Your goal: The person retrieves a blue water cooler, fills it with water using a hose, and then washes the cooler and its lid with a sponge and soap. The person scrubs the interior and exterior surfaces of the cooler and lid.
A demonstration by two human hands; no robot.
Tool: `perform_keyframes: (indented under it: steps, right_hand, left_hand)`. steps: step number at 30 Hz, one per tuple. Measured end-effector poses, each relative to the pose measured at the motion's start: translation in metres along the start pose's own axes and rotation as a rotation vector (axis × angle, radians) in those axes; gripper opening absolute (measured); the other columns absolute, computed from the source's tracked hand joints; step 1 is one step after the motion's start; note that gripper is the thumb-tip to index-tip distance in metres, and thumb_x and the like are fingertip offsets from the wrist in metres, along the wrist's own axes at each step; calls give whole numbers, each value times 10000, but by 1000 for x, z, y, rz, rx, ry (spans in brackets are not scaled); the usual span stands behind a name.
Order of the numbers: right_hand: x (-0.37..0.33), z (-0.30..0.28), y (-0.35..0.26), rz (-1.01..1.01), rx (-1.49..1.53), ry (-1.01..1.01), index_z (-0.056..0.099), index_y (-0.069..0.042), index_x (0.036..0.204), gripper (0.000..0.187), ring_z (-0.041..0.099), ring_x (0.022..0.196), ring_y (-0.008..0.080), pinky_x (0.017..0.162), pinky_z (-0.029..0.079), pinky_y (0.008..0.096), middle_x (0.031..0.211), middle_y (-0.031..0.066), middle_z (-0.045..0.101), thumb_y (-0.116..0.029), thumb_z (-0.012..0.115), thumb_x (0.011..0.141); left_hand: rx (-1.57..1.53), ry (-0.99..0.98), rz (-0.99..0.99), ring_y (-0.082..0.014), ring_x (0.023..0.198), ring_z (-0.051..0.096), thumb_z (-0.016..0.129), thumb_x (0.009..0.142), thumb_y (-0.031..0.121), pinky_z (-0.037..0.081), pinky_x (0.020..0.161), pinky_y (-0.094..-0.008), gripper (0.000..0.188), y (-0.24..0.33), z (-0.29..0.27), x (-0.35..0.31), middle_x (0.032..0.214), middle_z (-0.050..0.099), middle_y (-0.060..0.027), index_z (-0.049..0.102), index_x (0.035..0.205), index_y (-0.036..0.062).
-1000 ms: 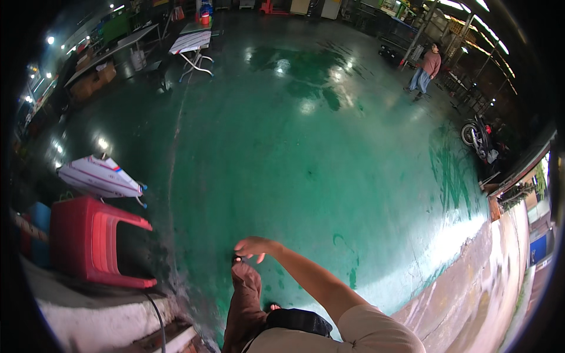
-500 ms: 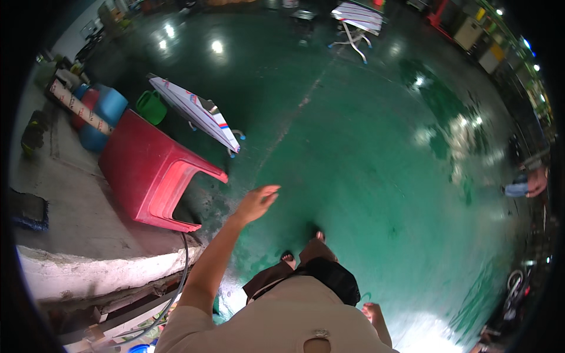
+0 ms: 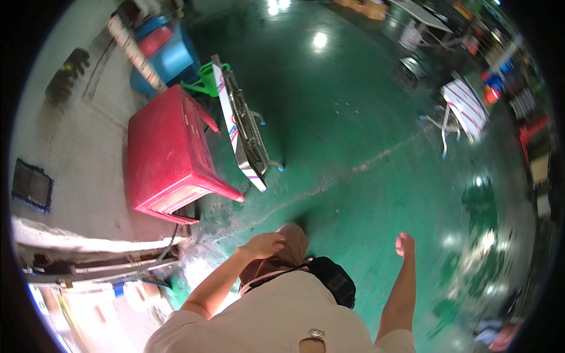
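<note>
Trousers [image 3: 292, 240] show just past the left hand [image 3: 263, 245], which hangs loose and bent, looking empty. The right hand [image 3: 404, 243] curls above the green floor [image 3: 347, 203]; I can't tell if it holds anything. The red plastic stool [image 3: 160, 150] and folded table [image 3: 245, 132] stand ahead, leftward, and neither is picked up.

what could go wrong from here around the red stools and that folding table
The red plastic stools stand ahead and to the left of the left hand; a shin might bump their legs.
The folding table has blue-tipped feet on the side away from the stools, which could catch a passing foot.
Dark, glossy patches on the green floor at the far right look possibly wet, so a step there might slip.
</note>
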State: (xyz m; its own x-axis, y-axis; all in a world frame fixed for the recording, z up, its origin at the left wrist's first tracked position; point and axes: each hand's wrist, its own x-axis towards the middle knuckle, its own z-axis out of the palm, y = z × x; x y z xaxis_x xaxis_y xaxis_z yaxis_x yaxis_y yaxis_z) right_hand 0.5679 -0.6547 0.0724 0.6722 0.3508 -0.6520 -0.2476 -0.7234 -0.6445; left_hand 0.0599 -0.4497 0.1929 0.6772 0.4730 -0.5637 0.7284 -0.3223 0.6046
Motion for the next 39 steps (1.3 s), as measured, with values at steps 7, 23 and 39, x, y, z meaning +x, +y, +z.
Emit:
perform_keyframes:
  steps: [7,23,39]
  right_hand:
    - [217,110,-230,-473,-644,-274,584,-79,1026,258,615,858,218,753,484,377,874,72,637,-176,618,789]
    - [454,267,-618,-446,-1678,-459,637,-104,979,272,597,889,253,695,470,421,983,97,636,-279,516,810]
    - [141,1051,-994,-1504,-1613,-1281,613,-155,1052,262,623,896,224,795,485,335,948,80,659,-222,588,800]
  left_hand:
    - [-104,265,-6,-301,1157,454,499,867,324,365,967,-414,410,-3,-139,181,1224,508,-117,493,1217,110]
    - [-413,895,-450,-292,1026,555,522,853,215,453,875,-390,306,-62,-502,372,1136,560,-119,545,1130,86]
    - [-369,2006,-1135,-375,854,554,547,777,10,467,737,-377,209,-308,-631,297,937,577,-171,551,986,23]
